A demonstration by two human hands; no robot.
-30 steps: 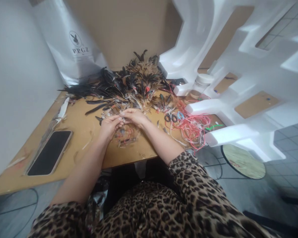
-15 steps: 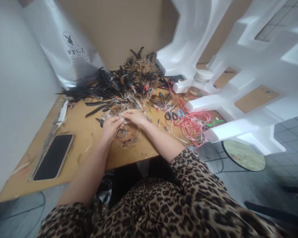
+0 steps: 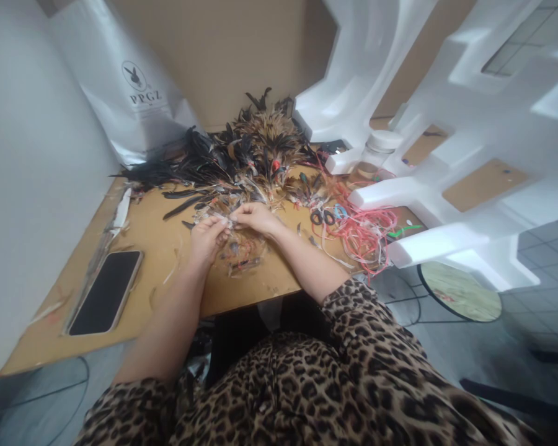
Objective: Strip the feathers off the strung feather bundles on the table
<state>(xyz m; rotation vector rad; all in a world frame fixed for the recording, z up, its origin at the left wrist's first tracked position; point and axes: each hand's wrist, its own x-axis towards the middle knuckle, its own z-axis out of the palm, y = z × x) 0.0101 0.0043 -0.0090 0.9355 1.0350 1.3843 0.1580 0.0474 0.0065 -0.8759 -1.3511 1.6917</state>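
Left hand (image 3: pixel 208 239) and right hand (image 3: pixel 255 219) pinch a small pale piece (image 3: pixel 229 222) at their meeting fingertips, inward of the table's (image 3: pixel 272 279) near edge. Phone (image 3: pixel 105 292) lies well apart, towards the left edge; feathers (image 3: pixel 204 158) crowd beyond; pink strings (image 3: pixel 365 238) occupy the right side.

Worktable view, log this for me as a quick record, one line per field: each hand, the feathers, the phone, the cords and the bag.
left hand: pinching small pale piece
right hand: fingertips pinched at the same piece
feathers: dark and brown, heaped beyond the hands
phone: screen dark, on the table, left side
cords: pink and white, tangled, right side
scissors: black handles visible, beside cords
bag: silvery, printed PPGZ, behind feathers
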